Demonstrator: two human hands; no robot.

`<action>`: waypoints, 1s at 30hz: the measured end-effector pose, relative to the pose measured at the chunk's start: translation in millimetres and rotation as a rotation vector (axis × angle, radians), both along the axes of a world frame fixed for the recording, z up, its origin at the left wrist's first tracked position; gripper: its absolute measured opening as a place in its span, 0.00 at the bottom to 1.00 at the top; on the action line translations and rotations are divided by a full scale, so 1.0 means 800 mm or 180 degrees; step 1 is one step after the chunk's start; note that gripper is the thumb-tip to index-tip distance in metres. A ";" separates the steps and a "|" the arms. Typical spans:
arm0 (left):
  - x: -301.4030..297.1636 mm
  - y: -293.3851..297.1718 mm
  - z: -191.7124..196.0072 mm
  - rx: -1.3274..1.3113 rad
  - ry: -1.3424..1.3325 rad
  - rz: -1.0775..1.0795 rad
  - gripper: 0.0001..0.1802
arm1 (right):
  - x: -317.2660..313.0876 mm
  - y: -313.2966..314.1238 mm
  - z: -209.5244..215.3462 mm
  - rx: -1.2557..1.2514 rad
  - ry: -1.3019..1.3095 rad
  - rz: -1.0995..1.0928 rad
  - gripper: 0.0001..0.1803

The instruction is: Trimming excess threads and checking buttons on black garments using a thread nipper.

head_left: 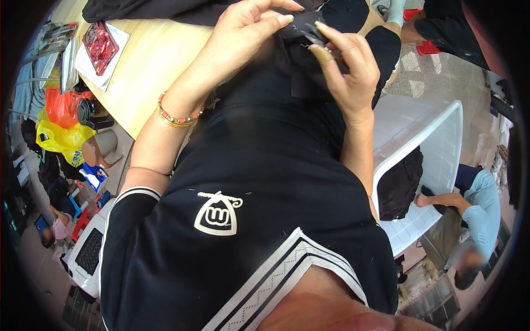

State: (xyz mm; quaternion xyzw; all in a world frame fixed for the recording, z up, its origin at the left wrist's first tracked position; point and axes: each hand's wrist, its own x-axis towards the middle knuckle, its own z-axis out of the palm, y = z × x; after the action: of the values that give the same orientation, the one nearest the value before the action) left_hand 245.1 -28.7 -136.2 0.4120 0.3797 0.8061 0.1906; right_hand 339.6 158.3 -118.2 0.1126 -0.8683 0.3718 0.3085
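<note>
At the top of the view, my left hand (245, 27) pinches the edge of a dark piece of cloth (302, 24) between thumb and fingers. Short pale thread ends show on it. To the right, my right hand (353, 66) is closed around small thread snips (314, 37), their dark blades lying against the cloth. A tan covering wraps the tip of that thumb. More of the dark cloth hangs below my hands over my lap, where it blends with my black clothing.
A wooden table (165, 47) at left carries dark fabric (160, 11) and a red patterned object (101, 48) on paper. At right stands a white plastic bin (447, 149) holding dark cloth (400, 185). A person in light blue (480, 204) sits beyond it.
</note>
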 end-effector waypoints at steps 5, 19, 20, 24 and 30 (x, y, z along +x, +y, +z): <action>0.005 0.001 0.010 0.0054 -0.0002 0.0011 0.13 | -0.003 -0.005 -0.012 0.0437 0.0182 -0.0116 0.20; 0.001 -0.002 0.007 -0.0342 0.0456 0.0282 0.13 | -0.008 -0.004 -0.013 0.0421 0.0191 -0.0034 0.16; 0.005 -0.007 0.013 -0.0344 0.0460 0.0274 0.13 | -0.010 -0.002 -0.015 0.0213 0.0142 0.0003 0.15; 0.027 -0.019 0.036 -0.2233 -0.0301 0.0614 0.17 | -0.010 0.004 -0.015 -0.1255 -0.0848 -0.0032 0.28; 0.055 -0.020 -0.015 -0.2468 0.1669 0.1384 0.20 | -0.007 0.043 -0.038 -0.1171 -0.1653 0.0397 0.37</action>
State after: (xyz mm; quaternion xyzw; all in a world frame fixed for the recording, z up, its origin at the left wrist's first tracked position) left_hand 289.4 -44.8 -148.1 0.4109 0.7625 0.4967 0.0559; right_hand 334.2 192.6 -148.3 0.0093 -0.8276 0.5570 0.0685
